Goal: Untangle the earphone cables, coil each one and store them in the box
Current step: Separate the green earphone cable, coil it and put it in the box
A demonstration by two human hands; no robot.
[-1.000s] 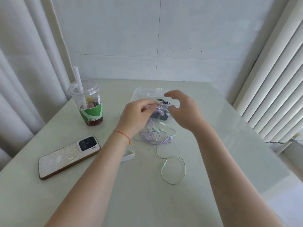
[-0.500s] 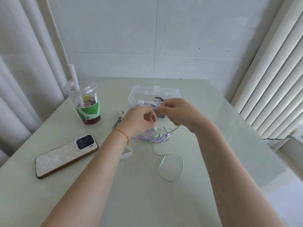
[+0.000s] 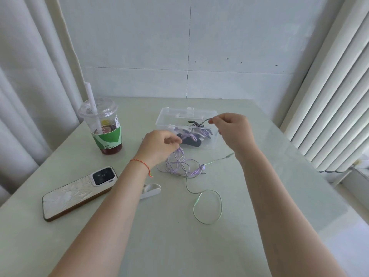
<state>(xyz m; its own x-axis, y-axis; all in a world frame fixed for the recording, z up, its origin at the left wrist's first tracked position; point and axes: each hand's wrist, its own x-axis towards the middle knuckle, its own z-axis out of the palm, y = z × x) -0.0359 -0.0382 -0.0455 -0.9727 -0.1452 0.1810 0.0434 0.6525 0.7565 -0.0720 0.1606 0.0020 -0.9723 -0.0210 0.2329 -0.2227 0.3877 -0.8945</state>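
Earphone cables (image 3: 180, 163) lie tangled on the table (image 3: 259, 196) before the box (image 3: 167, 116). My left hand (image 3: 159, 144) pinches purple strands; my right hand (image 3: 231, 130) pinches the green lead. Step: untangling. Next, I judge: draw green free, slowly.

- A pale green, glossy tabletop (image 3: 259, 246) is seen, set into a corner against a white tiled wall.
- A clear plastic cup (image 3: 105, 126) with a domed lid, a white straw and a green sleeve is stood at the far left.
- A phone (image 3: 77, 193) is laid camera side up near the left edge.
- A small white clip (image 3: 151, 189) is found just beside the phone.
- A clear plastic box (image 3: 186, 127) is placed at the far middle, dark and purple items held inside.
- A purple earphone cable (image 3: 179, 164) is heaped in front of the box.
- A pale green cable (image 3: 207, 206) is looped nearer.
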